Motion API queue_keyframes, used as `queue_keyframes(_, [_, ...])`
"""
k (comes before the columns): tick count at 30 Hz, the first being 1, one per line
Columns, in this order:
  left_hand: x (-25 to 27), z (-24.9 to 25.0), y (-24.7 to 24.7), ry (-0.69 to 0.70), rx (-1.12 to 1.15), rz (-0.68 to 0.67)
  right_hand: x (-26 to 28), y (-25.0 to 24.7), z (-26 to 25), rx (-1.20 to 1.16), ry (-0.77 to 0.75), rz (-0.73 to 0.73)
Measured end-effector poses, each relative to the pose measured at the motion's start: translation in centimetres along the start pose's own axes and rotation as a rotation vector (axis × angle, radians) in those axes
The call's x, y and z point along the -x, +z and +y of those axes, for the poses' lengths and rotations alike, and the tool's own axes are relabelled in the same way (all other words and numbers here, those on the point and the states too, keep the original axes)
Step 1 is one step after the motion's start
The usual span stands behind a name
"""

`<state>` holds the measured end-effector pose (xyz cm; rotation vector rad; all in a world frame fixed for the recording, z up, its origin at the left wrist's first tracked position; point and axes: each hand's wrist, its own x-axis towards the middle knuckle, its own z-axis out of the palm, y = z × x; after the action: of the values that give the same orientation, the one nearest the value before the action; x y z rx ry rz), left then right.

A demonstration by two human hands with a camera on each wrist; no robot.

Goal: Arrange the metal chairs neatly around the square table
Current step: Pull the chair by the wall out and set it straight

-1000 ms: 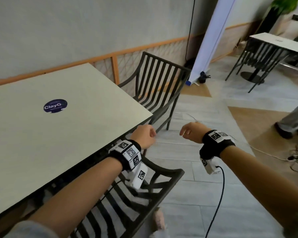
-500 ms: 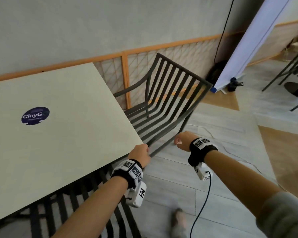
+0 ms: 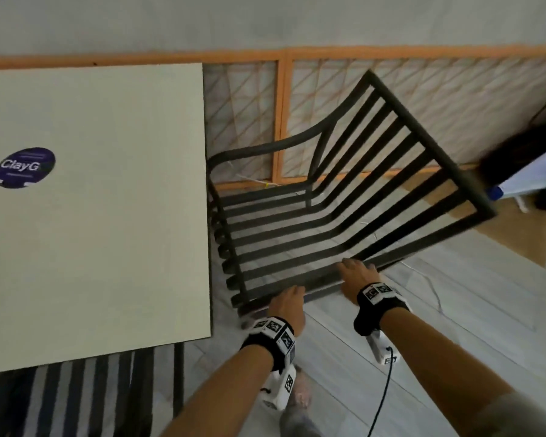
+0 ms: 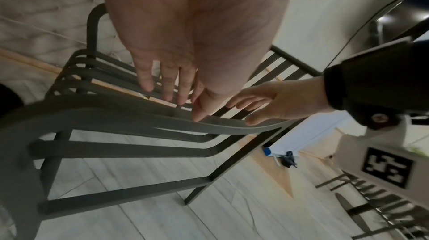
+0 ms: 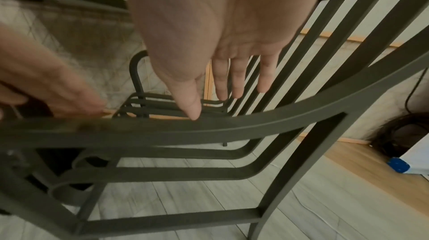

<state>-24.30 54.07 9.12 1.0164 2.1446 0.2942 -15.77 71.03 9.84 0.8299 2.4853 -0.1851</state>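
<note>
Fingers of both the left hand [image 3: 287,305] and right hand [image 3: 356,278] stretch out straight over the chair [image 3: 338,212] armrest beside the table [image 3: 95,197], gripping nothing.

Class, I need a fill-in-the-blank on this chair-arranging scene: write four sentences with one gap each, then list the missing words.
1. Both hands reach for the near ______ of the dark metal chair.
2. The round sticker on the table reads ______.
3. The fingers of the left hand and right hand are ______, not curled into a grip.
4. The chair's seat and back are made of ______, not a solid panel.

Missing words: armrest; ClayG; straight; slats
</note>
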Motion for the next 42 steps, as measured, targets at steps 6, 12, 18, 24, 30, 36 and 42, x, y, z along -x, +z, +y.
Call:
queue_keyframes(6, [-5.4, 1.6, 1.6, -0.071, -0.064, -0.022, -4.1, 2.4, 5.2, 0.12, -0.016, -0.036])
queue_keyframes(12, [-6.8, 0.6, 1.2, -0.043, -0.23, -0.101, -4.8, 2.0, 9.0, 0.286, 0.032, -0.021])
queue_keyframes(18, [-7.0, -1.8, -0.5, -0.126, -0.289, -0.073, -4.8, 1.3, 6.5, 0.276, -0.035, 0.001])
queue_keyframes(24, [-7.7, -4.8, -2.9, -0.188, -0.295, -0.046, -5.9, 1.2, 3.6, 0.207, -0.082, 0.029])
queue_keyframes(30, [-6.9, -5.8, -2.5, -0.19, -0.269, -0.009, -5.3, 1.6, 2.7, 0.173, -0.087, 0.034])
queue_keyframes(36, [-5.4, -5.8, -1.7, -0.186, -0.28, -0.023, -3.4, 2.5, 2.6, 0.162, -0.096, 0.021])
queue_keyframes(42, [-6.7, -6.0, -2.4, -0.2, -0.286, -0.006, -5.3, 1.9, 2.5, 0.171, -0.097, 0.055])
